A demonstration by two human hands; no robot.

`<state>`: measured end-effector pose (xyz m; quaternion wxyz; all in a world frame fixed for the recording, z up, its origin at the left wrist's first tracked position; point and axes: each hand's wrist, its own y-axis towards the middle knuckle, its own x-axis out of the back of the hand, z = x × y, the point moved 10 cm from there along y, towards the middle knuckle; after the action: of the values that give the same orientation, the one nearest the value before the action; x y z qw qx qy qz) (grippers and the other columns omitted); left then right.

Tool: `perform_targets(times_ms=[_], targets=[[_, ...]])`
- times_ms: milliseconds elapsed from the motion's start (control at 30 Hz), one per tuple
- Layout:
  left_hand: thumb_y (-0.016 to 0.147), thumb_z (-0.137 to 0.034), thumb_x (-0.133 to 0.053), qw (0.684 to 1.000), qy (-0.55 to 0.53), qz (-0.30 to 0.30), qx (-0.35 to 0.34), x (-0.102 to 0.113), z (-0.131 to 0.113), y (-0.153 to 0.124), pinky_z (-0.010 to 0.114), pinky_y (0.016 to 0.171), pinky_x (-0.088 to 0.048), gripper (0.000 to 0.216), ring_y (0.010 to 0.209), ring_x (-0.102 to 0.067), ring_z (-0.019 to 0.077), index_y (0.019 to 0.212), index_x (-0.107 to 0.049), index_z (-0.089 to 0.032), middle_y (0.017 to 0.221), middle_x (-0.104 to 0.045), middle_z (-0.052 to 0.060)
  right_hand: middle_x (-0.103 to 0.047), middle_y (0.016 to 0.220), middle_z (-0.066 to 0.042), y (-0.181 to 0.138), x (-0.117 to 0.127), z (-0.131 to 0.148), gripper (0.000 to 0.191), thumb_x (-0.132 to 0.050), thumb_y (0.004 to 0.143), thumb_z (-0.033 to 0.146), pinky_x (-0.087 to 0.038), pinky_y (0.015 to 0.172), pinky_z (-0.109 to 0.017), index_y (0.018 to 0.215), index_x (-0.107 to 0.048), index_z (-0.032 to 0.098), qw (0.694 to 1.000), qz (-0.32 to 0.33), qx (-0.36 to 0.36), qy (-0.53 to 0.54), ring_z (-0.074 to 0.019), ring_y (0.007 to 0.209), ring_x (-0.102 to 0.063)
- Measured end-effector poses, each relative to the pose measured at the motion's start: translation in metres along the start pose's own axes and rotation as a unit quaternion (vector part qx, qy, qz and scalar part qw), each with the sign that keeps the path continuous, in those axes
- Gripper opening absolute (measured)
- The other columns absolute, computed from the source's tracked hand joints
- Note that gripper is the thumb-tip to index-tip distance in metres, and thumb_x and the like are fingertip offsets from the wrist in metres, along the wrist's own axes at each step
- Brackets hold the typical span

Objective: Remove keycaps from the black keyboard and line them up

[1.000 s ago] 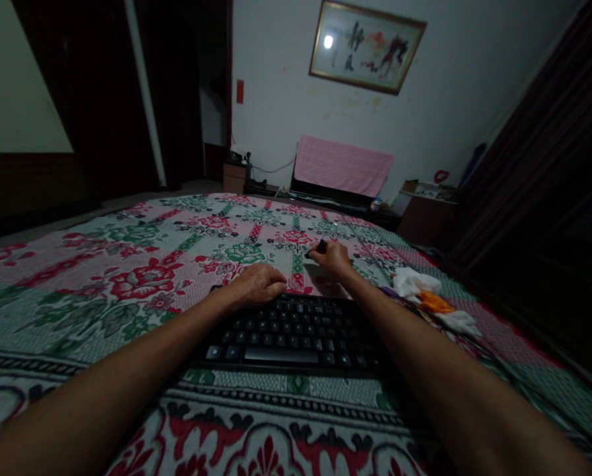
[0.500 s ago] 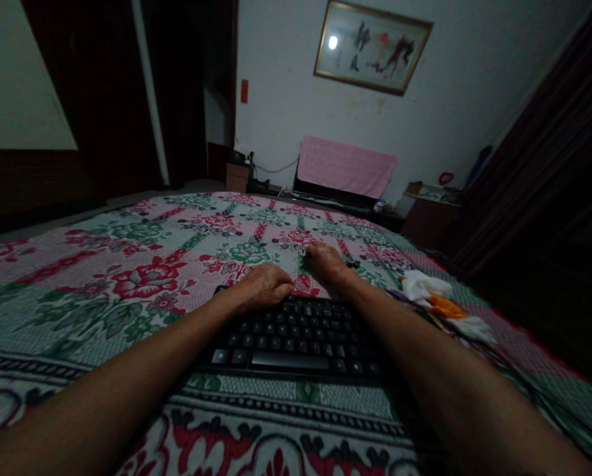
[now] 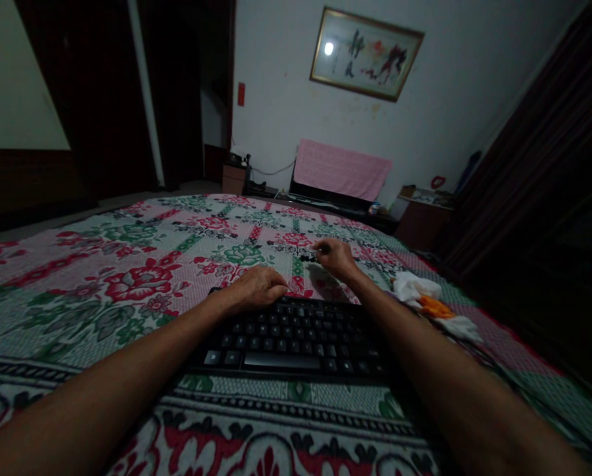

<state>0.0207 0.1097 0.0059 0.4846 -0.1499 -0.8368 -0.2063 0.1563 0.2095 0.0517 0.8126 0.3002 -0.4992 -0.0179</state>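
Note:
A black keyboard (image 3: 286, 337) lies flat on the flowered bedspread (image 3: 141, 284), its space bar towards me. Over its far left edge rests my left hand (image 3: 258, 287), fingers curled down and thumb pointing right; the fingertips are partly hidden. My right hand (image 3: 333, 256) is raised a little above the bedspread beyond the keyboard, thumb and forefinger brought together in a pinch. What the pinch holds, if anything, is too small and dark to make out. Several small black pieces (image 3: 307, 258) lie on the cloth just left of those fingertips. My right forearm covers the keyboard's right end.
White and orange cloths (image 3: 437, 306) lie in a bunch right of my right forearm, with dark cables near them. Beyond the bed are a pink towel (image 3: 342, 168) over a dark panel, a small cabinet (image 3: 234, 178) and a framed picture (image 3: 368, 53).
My right hand has lifted off the bedspread and its fingers have drawn into a pinch, leaving small black pieces in sight. My left hand stays on the keyboard. The view has shifted slightly.

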Motion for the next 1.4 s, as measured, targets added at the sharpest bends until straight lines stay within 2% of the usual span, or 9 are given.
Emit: perform_targets(times_ms=[133,267,333,433,567,667,833,1133,1400], targets=[[0.076,-0.032,-0.046,0.998,-0.044,0.044,-0.003,-0.003,0.004,0.000,0.020,0.064,-0.036,0.027,0.071,-0.053,0.0132,0.080,-0.068,-0.016,0.070,-0.063,0.000,-0.066,0.082,-0.005,-0.024,0.012,-0.008,0.019,-0.056,0.065,0.015,-0.046,0.074,-0.029,0.083,-0.063,0.014,0.973,-0.004,-0.073,0.220,-0.0157,0.076,-0.060],[0.075,-0.037,-0.048,0.992,-0.093,0.084,0.018,-0.005,0.013,-0.005,0.019,0.052,-0.031,0.029,0.057,-0.046,0.0101,0.071,-0.066,-0.014,0.059,-0.055,-0.003,-0.066,0.086,-0.005,-0.049,0.006,0.009,0.022,-0.060,0.066,0.023,-0.048,0.072,-0.029,0.086,-0.059,0.014,0.896,0.051,-0.103,0.428,-0.0138,0.072,-0.061],[0.074,-0.040,-0.049,0.984,-0.138,0.106,0.041,-0.006,0.016,-0.009,0.019,0.049,-0.029,0.031,0.053,-0.043,0.0091,0.069,-0.065,-0.013,0.055,-0.052,-0.003,-0.066,0.088,-0.005,-0.057,0.004,0.021,0.023,-0.062,0.066,0.026,-0.048,0.073,-0.029,0.086,-0.059,0.015,0.870,0.079,-0.099,0.476,-0.0132,0.073,-0.062],[0.071,-0.038,-0.054,0.959,-0.224,0.159,0.071,-0.010,0.017,-0.018,0.019,0.053,-0.034,0.028,0.056,-0.047,0.0094,0.081,-0.066,-0.014,0.062,-0.057,-0.003,-0.066,0.088,-0.005,-0.066,-0.001,0.038,0.023,-0.065,0.066,0.029,-0.048,0.073,-0.028,0.084,-0.061,0.015,0.857,0.128,-0.084,0.492,-0.0118,0.071,-0.061],[0.065,-0.033,-0.061,0.929,-0.281,0.218,0.096,-0.013,0.015,-0.026,0.019,0.062,-0.039,0.030,0.066,-0.053,0.0111,0.091,-0.066,-0.019,0.074,-0.063,-0.003,-0.067,0.083,-0.004,-0.076,-0.007,0.049,0.029,-0.070,0.063,0.029,-0.048,0.072,-0.027,0.086,-0.061,0.015,0.849,0.169,-0.091,0.492,-0.0116,0.071,-0.061],[0.063,-0.032,-0.063,0.923,-0.296,0.219,0.110,-0.012,0.016,-0.028,0.020,0.062,-0.039,0.031,0.065,-0.053,0.0111,0.091,-0.066,-0.020,0.073,-0.063,-0.003,-0.067,0.084,-0.003,-0.083,-0.011,0.059,0.030,-0.070,0.063,0.029,-0.048,0.071,-0.028,0.088,-0.060,0.016,0.844,0.197,-0.086,0.492,-0.0124,0.072,-0.062],[0.061,-0.032,-0.063,0.933,-0.275,0.202,0.114,-0.012,0.021,-0.026,0.020,0.062,-0.039,0.034,0.066,-0.053,0.0114,0.093,-0.066,-0.020,0.075,-0.064,-0.002,-0.067,0.083,-0.003,-0.089,-0.017,0.072,0.028,-0.069,0.064,0.030,-0.048,0.070,-0.027,0.086,-0.061,0.016,0.851,0.221,-0.051,0.473,-0.0124,0.072,-0.062],[0.065,-0.030,-0.060,0.940,-0.258,0.208,0.083,-0.012,0.021,-0.024,0.020,0.065,-0.039,0.031,0.071,-0.054,0.0123,0.094,-0.067,-0.021,0.080,-0.064,-0.002,-0.065,0.072,0.000,-0.088,-0.016,0.078,0.023,-0.067,0.065,0.029,-0.046,0.063,-0.024,0.082,-0.062,0.014,0.892,0.206,-0.027,0.400,-0.0113,0.065,-0.059],[0.064,-0.031,-0.060,0.942,-0.255,0.201,0.084,-0.012,0.021,-0.023,0.021,0.068,-0.039,0.032,0.073,-0.055,0.0134,0.094,-0.067,-0.020,0.082,-0.065,0.000,-0.063,0.063,0.001,-0.086,-0.017,0.072,0.026,-0.068,0.064,0.032,-0.045,0.056,-0.023,0.082,-0.060,0.015,0.883,0.181,-0.049,0.430,-0.0107,0.056,-0.057]])
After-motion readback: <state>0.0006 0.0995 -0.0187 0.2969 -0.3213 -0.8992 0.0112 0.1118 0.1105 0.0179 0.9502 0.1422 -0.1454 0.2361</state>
